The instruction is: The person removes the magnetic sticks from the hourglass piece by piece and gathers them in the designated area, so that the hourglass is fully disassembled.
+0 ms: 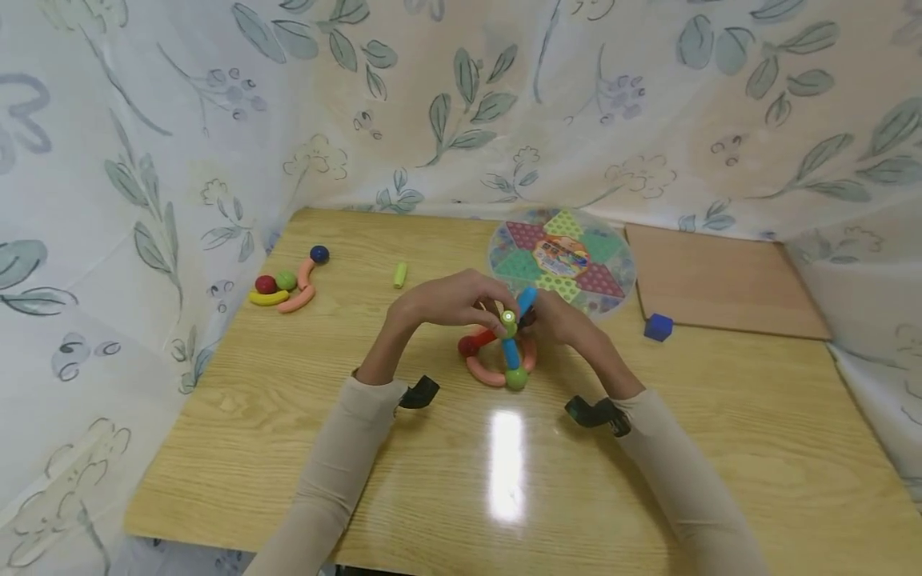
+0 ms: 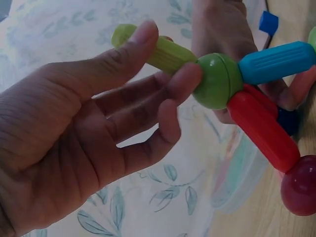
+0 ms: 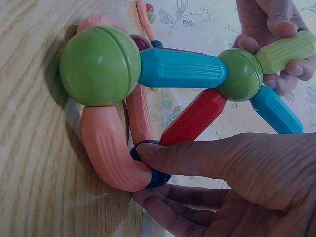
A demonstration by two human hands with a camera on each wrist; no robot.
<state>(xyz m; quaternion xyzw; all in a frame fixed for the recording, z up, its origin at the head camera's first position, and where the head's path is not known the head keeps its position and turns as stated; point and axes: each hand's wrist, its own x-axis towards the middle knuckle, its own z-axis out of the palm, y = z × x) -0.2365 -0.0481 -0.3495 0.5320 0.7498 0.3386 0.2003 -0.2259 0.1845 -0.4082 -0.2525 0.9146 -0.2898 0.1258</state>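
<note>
A frame of ball-and-rod building pieces stands on the table. Curved pink rods (image 3: 111, 148) join a green ball (image 3: 98, 66), a red ball (image 2: 301, 185) and a dark blue ball (image 3: 160, 177) at its base. Straight blue (image 3: 182, 69) and red rods (image 3: 193, 117) rise to an upper green ball (image 2: 217, 81). My left hand (image 1: 457, 300) pinches the yellow-green rod (image 2: 170, 55) that sticks out of this upper ball. Low on the far right side, my right hand (image 3: 222, 182) grips the dark blue ball between thumb and fingers. Another blue rod (image 1: 527, 300) slants out from the upper ball.
Loose curved rods (image 1: 297, 300) and several balls lie at the table's left. A yellow-green rod (image 1: 400, 275) lies behind my left hand. Farther back are a round game board (image 1: 519, 264), a brown board (image 1: 727, 280) and a blue block (image 1: 659, 327).
</note>
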